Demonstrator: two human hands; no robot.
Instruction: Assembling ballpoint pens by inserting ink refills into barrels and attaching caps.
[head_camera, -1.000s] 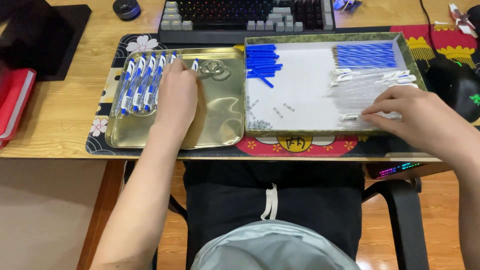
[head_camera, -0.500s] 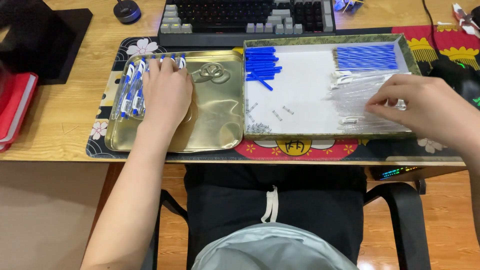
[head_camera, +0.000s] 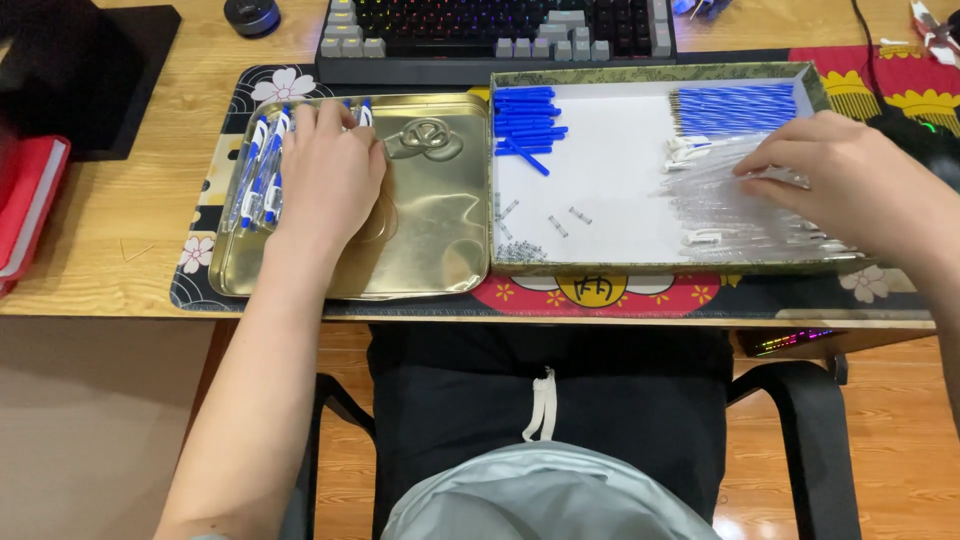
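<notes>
Head view, left hand: my left hand (head_camera: 330, 175) lies palm down in the gold tray (head_camera: 440, 240), fingers together and curled over the finished pens (head_camera: 258, 180) at its far left corner; whether they pinch one I cannot tell.
Head view, right hand: my right hand (head_camera: 850, 185) rests on the clear barrels (head_camera: 740, 215) in the white box (head_camera: 610, 180), fingertips drawn together on one near the top of the heap (the grip itself is hidden under my knuckles).
Parts: blue caps (head_camera: 525, 125) sit piled at the box's far left, blue refills (head_camera: 735, 108) at its far right, tiny springs (head_camera: 520, 245) scattered near the front wall.
Risk: I judge the barrels could roll and slide if I drag my hand, being round and slick; the springs are small enough to get swept off or lost.
Materials: the tray is shiny stamped metal with rounded corners; the box is flat white card with a patterned rim; the barrels are thin transparent plastic tubes.
Around: a keyboard (head_camera: 500, 30) lies beyond, on a wooden desk (head_camera: 130, 240).
</notes>
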